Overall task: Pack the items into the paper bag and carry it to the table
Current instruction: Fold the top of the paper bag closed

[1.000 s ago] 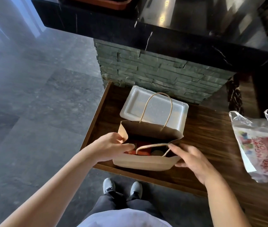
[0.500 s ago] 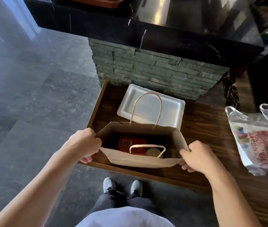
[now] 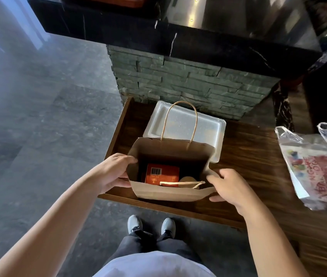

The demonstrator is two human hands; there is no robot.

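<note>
A brown paper bag (image 3: 168, 193) stands wide open on the dark wooden counter (image 3: 244, 156). Inside it lie an orange box (image 3: 161, 173) with a barcode and a round tan item (image 3: 187, 180). One twine handle stands up at the far rim; the other lies folded over the near rim. My left hand (image 3: 111, 171) grips the bag's left side, thumb over the rim. My right hand (image 3: 231, 187) is at the bag's right side, fingers spread and touching the near right corner.
A white foam tray (image 3: 206, 127) lies just behind the bag. A printed plastic bag (image 3: 318, 166) rests at the right. A stone-faced pillar (image 3: 178, 78) under a black marble top (image 3: 178, 41) rises behind. My shoes (image 3: 151, 225) stand on grey floor below the counter edge.
The bag's mouth has been pulled from nearly shut to wide and square. My right hand has loosened from a fist on the right rim to spread fingers.
</note>
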